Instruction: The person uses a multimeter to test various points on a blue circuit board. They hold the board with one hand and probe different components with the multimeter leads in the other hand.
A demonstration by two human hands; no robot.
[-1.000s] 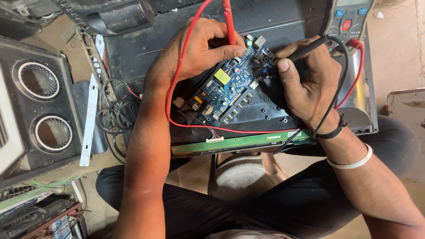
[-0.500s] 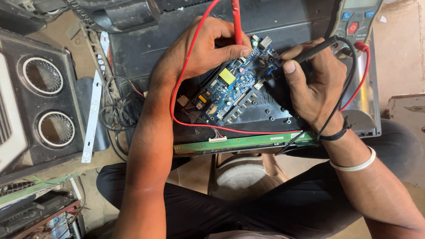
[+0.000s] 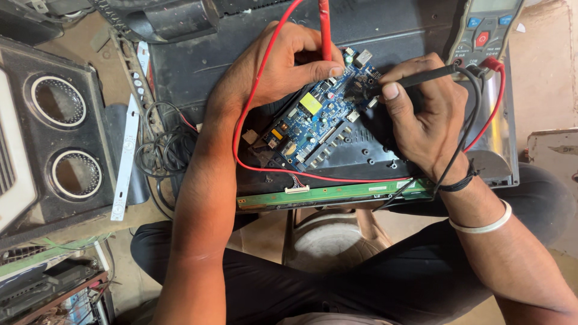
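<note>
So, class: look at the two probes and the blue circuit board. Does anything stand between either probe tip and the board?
Nothing visible does. The left hand holds the red probe and the right hand holds the black probe; both tips already reach the blue circuit board. The red lead loops round the board's left edge.

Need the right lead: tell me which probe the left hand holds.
The red probe, pinched by the left hand over the blue circuit board; the black probe sits in the right hand.
</note>
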